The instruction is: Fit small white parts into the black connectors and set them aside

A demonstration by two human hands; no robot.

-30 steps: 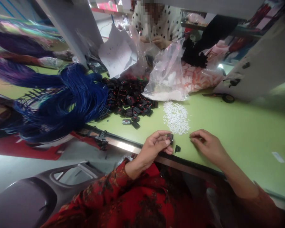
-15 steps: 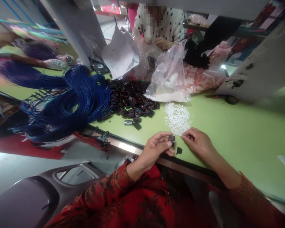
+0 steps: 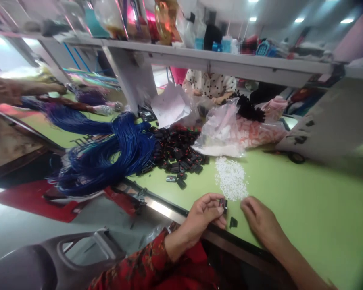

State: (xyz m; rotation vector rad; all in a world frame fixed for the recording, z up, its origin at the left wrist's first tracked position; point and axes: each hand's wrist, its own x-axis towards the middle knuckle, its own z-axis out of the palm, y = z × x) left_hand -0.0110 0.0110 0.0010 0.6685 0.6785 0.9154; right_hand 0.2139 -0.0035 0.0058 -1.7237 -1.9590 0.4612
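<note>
My left hand (image 3: 206,215) pinches a small black plastic connector (image 3: 223,204) with some red on it, just above the table's front edge. My right hand (image 3: 260,219) rests at the near edge of a pile of tiny white pieces (image 3: 231,179). Its fingers are drawn together, and whatever may be between them is hidden. On the green table (image 3: 308,193), between the two hands, lies a loose black plastic part (image 3: 233,222). Farther back is a heap of black connectors (image 3: 184,150) with red bits, a few of them apart at its near side.
Bundles of blue wire (image 3: 130,139) spread over the left side. Behind the white pieces stands a clear plastic bag (image 3: 219,133), beside orange-and-white parts (image 3: 257,131). A black roll of tape (image 3: 296,158) lies at right. A shelf (image 3: 181,54) crosses above; a person in dotted clothing (image 3: 210,82) sits opposite.
The view has tilted up, so the table sits lower and the shelf shows. My left hand still holds the connector; my right hand stays by the white pieces, fingers together.
</note>
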